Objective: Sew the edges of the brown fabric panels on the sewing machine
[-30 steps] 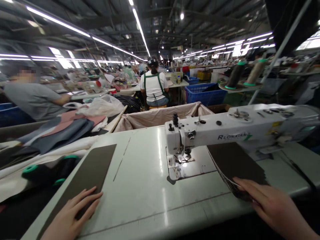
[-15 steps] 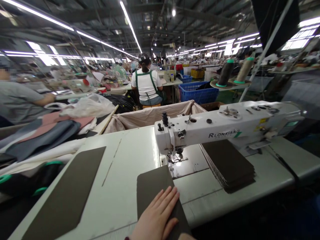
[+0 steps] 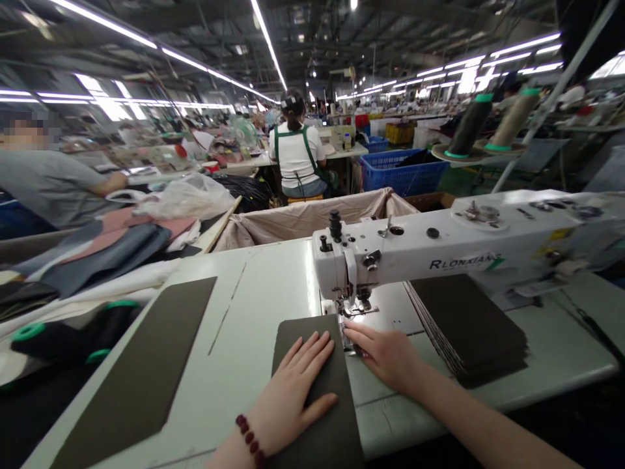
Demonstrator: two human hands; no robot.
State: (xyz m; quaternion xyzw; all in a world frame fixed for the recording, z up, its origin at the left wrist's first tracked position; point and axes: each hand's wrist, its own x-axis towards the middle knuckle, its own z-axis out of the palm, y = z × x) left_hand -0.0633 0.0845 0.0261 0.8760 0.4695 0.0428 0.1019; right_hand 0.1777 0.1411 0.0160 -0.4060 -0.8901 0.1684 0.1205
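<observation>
My left hand (image 3: 297, 384), a dark red bead bracelet on its wrist, lies flat with fingers apart on a dark olive fabric panel (image 3: 317, 413). The panel's far edge lies just before the presser foot of the white sewing machine (image 3: 405, 251). Beside the panel's right edge, my right hand (image 3: 383, 355) has its fingers together at a small shiny metal part near the needle plate (image 3: 393, 312). Whatever its fingertips grip is hidden. A stack of dark olive panels (image 3: 471, 322) sits under the machine arm, and another panel (image 3: 141, 365) lies on the table at left.
Black thread cones (image 3: 58, 339) and layered fabric pieces (image 3: 112, 247) lie left of the pale green table (image 3: 249, 306). Behind it stands a cloth-lined bin (image 3: 283, 221). Thread spools (image 3: 471, 127) rise at upper right. One person (image 3: 297, 153) sits ahead, another person (image 3: 53, 185) at left.
My right hand has come in from the lower right to the metal part by the needle plate. My left hand and its panel have shifted slightly toward the machine. The view has turned left.
</observation>
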